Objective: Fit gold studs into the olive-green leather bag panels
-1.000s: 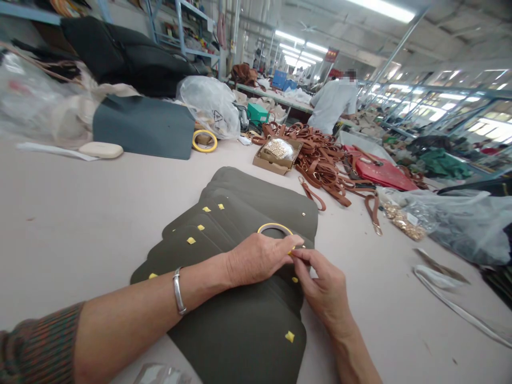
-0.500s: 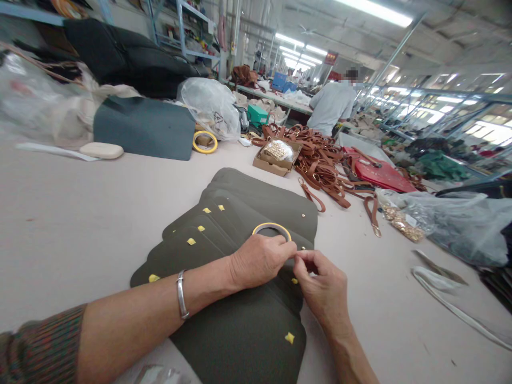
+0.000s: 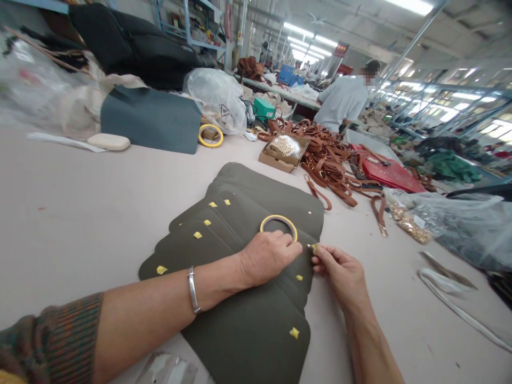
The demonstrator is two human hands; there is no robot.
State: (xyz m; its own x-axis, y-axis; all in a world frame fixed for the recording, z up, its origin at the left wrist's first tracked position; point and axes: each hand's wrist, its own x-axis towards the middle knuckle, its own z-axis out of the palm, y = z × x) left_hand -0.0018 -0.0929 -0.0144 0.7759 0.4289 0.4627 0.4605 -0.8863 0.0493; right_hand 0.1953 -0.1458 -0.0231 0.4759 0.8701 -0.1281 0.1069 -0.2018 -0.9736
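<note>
Fanned dark olive leather-like panels [image 3: 248,314] lie on the table before me, with small yellow tape pieces [image 3: 294,333] stuck on several of them. My left hand [image 3: 270,256] is closed around the near edge of a roll of yellow tape [image 3: 279,217], resting over the panels. Between the thumb and fingertips of my right hand [image 3: 340,269] is a small piece of yellow tape [image 3: 314,247], beside a little metal stud [image 3: 309,246] near a panel's right edge. Another stud [image 3: 309,213] shows on the panel farther back.
Behind the panels stand a cardboard box [image 3: 283,152] of gold-coloured hardware and a heap of brown straps [image 3: 328,160]. Scissors [image 3: 448,272] and a white strip lie at right. A second tape roll [image 3: 210,135] sits by a grey-blue sheet [image 3: 152,120]. A person [image 3: 344,98] stands farther off.
My right hand has moved apart from the left, with a small piece of yellow tape now showing in its fingertips, close to the stud. The view has shifted slightly.
</note>
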